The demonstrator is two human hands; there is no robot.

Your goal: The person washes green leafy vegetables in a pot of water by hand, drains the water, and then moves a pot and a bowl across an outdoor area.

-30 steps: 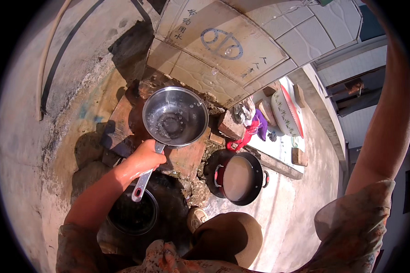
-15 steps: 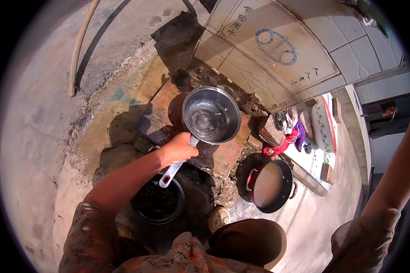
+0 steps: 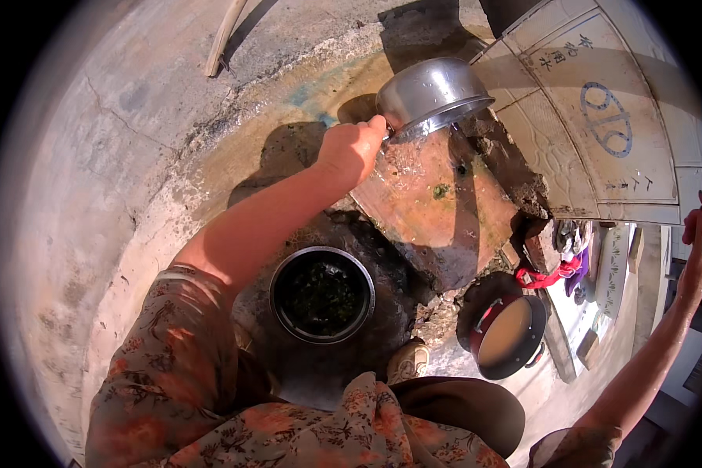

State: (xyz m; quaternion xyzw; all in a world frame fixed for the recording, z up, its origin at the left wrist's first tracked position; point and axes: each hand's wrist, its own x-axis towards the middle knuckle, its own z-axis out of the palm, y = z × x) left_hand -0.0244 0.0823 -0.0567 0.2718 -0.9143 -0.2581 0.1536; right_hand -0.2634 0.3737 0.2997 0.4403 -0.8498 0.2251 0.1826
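My left hand [image 3: 354,151] is closed round the handle of a shiny metal saucepan [image 3: 437,90], which I hold tipped over at the far middle. Its rim faces down and its inside is mostly hidden. Below it lies a wet reddish slab [image 3: 437,203] with green bits on it. Closer to me, a dark basin with a metal rim [image 3: 323,338] holds leafy greens [image 3: 324,292] in dark liquid. My right hand [image 3: 696,246] is raised at the far right, partly cut off by the picture's dark rim. Its visible fingers are stretched out, with nothing seen in them.
A red and black pot [image 3: 537,331] of cloudy brownish liquid stands on the ground at the right. Beyond it are a red cloth [image 3: 550,274] and loose bricks. A tiled wall [image 3: 558,136] bounds the far right, and a pole [image 3: 225,39] lies at the far left.
The saucepan went from upright with water in it to tipped over, moving farther away as my left arm reached out. The view shifted, and my right hand came into sight.
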